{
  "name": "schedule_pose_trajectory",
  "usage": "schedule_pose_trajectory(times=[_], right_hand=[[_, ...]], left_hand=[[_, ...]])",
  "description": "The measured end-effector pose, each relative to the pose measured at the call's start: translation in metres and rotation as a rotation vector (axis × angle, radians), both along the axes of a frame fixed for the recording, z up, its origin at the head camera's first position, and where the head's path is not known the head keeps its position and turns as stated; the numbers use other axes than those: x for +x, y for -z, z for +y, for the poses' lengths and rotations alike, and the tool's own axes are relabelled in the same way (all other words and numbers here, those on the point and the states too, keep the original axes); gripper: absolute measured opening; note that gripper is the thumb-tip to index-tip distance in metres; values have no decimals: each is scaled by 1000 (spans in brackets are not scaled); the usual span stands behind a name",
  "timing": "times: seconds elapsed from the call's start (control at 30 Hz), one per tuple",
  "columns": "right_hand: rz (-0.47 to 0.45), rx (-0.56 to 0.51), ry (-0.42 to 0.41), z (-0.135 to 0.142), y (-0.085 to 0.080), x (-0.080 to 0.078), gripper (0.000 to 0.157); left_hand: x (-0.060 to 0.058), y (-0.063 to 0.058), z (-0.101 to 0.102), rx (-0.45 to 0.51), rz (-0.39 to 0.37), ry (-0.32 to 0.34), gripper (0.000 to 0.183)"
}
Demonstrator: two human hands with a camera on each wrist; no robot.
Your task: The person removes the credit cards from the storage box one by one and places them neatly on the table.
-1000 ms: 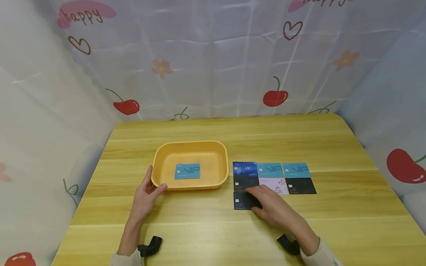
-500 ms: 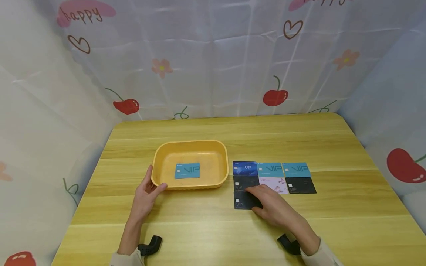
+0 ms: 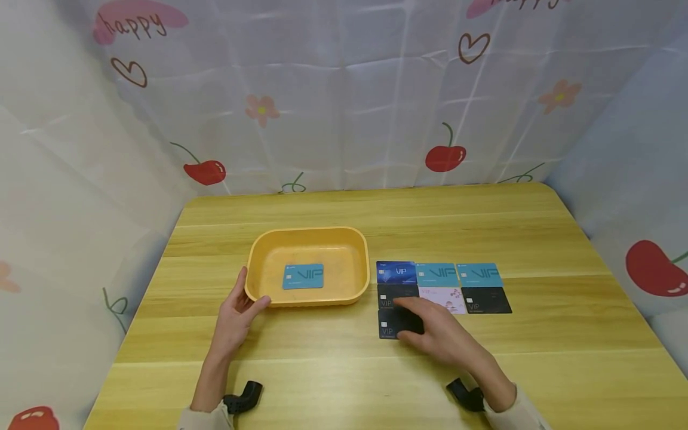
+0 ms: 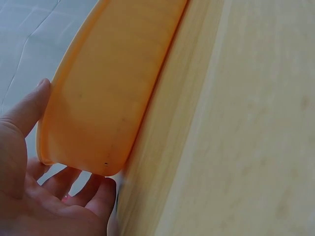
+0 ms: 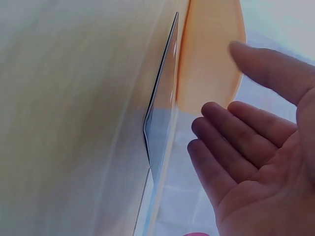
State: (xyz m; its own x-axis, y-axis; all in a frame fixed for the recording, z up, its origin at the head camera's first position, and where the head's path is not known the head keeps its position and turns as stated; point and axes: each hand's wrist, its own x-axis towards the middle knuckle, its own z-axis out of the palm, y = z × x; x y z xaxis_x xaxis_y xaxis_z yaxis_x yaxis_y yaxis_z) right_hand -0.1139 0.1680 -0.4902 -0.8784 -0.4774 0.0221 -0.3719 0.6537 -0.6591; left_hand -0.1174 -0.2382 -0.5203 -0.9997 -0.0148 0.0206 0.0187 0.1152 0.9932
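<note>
At the left corner of a yellow plastic basin [image 3: 309,298], my left hand [image 3: 233,319] grips the wall. In the left wrist view its thumb [image 4: 34,103] touches the rim and the fingers curl against the end wall. One teal VIP card [image 3: 303,276] lies flat inside the basin. My right hand [image 3: 438,328] hovers over the lowest black VIP card [image 3: 389,323], partly covering it. Seen from the right wrist, the fingers [image 5: 231,147] are spread apart from the thumb, with a gap between them and the card [image 5: 161,93]. Nothing is held there.
Above the lowest card, two rows of cards lie edge to edge: a blue card [image 3: 396,273], two teal ones [image 3: 436,275], another black card [image 3: 389,297], a pink card [image 3: 451,295] and a black card [image 3: 487,300]. Wooden table [image 3: 322,382] surrounds them; a printed curtain [image 3: 344,119] hangs behind.
My right hand has lifted off the lowest black card, and its thumb has shifted slightly left. The left hand and the basin have stayed in place.
</note>
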Motion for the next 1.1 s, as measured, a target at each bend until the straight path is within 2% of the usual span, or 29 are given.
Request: schedule_pose_trajectory(times=[0.3,0.5,0.77,1.1], right_hand=[[10,-39,-17,-4,-2,-1,55],[72,-124,-33,-12,-6,-2,59],[126,-239,-75,-38,-18,-9,52],[168,-253,-134,-74,-30,-14,55]], left_hand=[[0,-1,1,-6,-2,-4,83],[0,0,2,11,3,11,82],[1,-1,1,7,-11,1,84],[1,0,0,19,3,11,84]])
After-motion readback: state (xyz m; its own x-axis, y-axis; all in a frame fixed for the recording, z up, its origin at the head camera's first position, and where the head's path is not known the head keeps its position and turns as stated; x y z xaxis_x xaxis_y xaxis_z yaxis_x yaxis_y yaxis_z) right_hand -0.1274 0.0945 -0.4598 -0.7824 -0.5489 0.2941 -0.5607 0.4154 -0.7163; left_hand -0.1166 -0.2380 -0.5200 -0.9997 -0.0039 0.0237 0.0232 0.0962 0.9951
